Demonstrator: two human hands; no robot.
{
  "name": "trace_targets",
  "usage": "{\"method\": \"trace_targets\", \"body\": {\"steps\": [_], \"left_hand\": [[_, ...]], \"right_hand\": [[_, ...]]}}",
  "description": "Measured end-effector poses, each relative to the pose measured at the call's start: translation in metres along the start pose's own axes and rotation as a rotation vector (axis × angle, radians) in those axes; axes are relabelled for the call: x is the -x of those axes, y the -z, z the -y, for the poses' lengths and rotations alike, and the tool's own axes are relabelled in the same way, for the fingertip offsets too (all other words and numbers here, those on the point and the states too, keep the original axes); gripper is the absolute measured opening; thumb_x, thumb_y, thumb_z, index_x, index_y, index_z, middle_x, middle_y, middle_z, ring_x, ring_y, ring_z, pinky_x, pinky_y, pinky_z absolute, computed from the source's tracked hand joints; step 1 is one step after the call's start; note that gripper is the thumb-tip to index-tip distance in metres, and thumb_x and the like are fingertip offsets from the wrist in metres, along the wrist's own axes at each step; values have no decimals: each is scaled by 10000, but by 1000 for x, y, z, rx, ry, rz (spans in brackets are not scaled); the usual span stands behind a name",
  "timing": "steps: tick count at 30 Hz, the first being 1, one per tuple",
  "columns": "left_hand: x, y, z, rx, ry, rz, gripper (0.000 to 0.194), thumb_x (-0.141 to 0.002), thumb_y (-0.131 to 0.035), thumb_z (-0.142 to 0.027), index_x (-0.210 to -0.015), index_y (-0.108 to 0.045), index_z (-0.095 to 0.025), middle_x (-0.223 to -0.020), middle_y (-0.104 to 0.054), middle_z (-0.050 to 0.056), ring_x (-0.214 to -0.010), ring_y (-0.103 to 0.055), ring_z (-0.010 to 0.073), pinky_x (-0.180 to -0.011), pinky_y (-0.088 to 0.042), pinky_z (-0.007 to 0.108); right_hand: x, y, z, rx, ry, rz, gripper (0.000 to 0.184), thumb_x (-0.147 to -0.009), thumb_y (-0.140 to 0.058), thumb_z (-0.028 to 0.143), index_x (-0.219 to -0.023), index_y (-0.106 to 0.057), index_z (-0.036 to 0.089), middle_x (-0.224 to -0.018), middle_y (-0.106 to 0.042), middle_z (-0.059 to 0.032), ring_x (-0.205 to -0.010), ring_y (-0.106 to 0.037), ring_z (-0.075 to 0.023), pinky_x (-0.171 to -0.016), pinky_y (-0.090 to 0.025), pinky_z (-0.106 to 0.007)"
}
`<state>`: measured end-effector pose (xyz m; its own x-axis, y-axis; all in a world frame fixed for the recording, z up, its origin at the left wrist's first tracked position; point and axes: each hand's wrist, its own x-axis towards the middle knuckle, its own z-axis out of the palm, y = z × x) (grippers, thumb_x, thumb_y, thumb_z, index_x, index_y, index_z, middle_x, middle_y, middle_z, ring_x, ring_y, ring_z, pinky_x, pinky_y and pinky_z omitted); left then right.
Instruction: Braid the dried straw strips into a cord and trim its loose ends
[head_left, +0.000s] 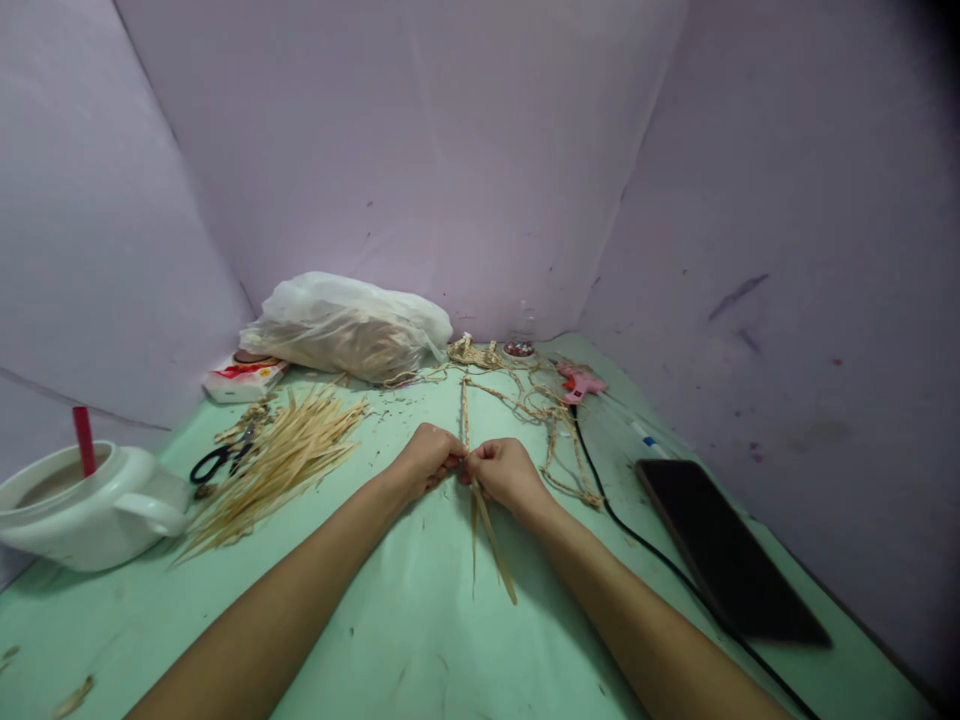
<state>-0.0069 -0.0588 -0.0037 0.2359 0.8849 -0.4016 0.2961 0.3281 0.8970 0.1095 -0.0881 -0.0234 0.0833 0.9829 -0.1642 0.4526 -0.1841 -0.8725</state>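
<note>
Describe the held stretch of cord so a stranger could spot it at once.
Near the middle of the green table, the left hand and right hand meet. From there the stretch of cord points toward the back wall, with loose strips on the near side. Unlike the looped cord to its right, it runs straight.

Forearms (296, 595) extended forward, converging. Left hand (431, 460) and right hand (508, 474) close together. Fingers (448, 449) of both curled, pinching.
</note>
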Motion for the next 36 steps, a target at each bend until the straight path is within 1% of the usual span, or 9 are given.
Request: {"method": "trace_targets", "body": {"steps": [4, 11, 15, 17, 21, 24, 28, 31, 36], "left_hand": [[-2, 5, 3, 2, -53, 21, 100, -550, -515, -166, -497, -430, -157, -350, -291, -84, -287, -184, 27, -334, -64, 209], [-3, 10, 3, -32, -56, 57, 107, -541, -545, -180, -512, -445, -156, -348, -286, -86, -303, -187, 28, -345, -66, 208], [-4, 12, 3, -46, -48, 69, 122, -531, -550, -175, -512, -430, -162, -366, -285, -89, -310, -184, 28, -346, -67, 205], [-4, 12, 3, -52, -50, 75, 98, -535, -549, -180, -533, -453, -159, -373, -287, -89, -313, -190, 31, -344, -75, 203], [-4, 13, 4, -71, -69, 95, 95, -559, -538, -209, -545, -458, -161, -378, -280, -88, -316, -178, 34, -341, -82, 206], [-4, 14, 5, -101, -84, 103, 81, -567, -514, -203, -540, -447, -165, -371, -273, -87, -315, -177, 37, -339, -90, 207], [-1, 14, 2, -190, -91, 90, 21, -558, -481, -164, -540, -486, -154, -345, -280, -78, -312, -190, 46, -342, -105, 211], [2, 13, -2, -291, -79, 52, 51, -541, -471, -138, -492, -468, -155, -324, -273, -71, -309, -210, 51, -348, -137, 215], [8, 17, -8, -518, -74, -50, 82, -555, -507, -166, -482, -532, -138, -355, -395, -18, -362, -350, 89, -406, -262, 233]], "right_hand": [[3, -5, -1, 41, 71, -36, 136, -657, -536, 195, -608, -649, 136, -523, -594, -14, -465, -431, -84, -436, -259, -201], [5, 22, 4, -4, 69, 197, 239, -661, -601, 337, -558, -662, 129, -404, -530, 11, -350, -319, -63, -390, -235, -216], [-6, 46, 1, -267, -2, -103, 222, -674, -600, 331, -570, -607, 135, -541, -611, -26, -397, -375, -61, -405, -289, -202], [-10, 44, 2, -334, -19, -127, 164, -708, -555, 284, -621, -578, 147, -625, -624, -33, -472, -465, -72, -466, -368, -192], [-7, 20, 9, -437, -68, 48, 91, -697, -536, 216, -639, -555, 149, -577, -588, -28, -502, -523, -94, -486, -415, -202], [-4, 5, 12, -451, -99, 148, 76, -669, -530, 176, -601, -545, 145, -504, -530, 4, -401, -437, -64, -385, -334, -177], [-8, 1, 7, -403, -138, 142, 119, -635, -536, 170, -522, -505, 150, -377, -393, 63, -293, -228, -28, -305, -116, -186], [-11, 0, 2, -374, -136, 114, 136, -613, -542, 167, -490, -484, 158, -334, -332, 86, -281, -191, -24, -313, -86, -195], [-10, -3, 1, -369, -114, 103, 103, -603, -535, 186, -510, -507, 152, -356, -396, 73, -288, -209, -21, -325, -90, -198]]}}
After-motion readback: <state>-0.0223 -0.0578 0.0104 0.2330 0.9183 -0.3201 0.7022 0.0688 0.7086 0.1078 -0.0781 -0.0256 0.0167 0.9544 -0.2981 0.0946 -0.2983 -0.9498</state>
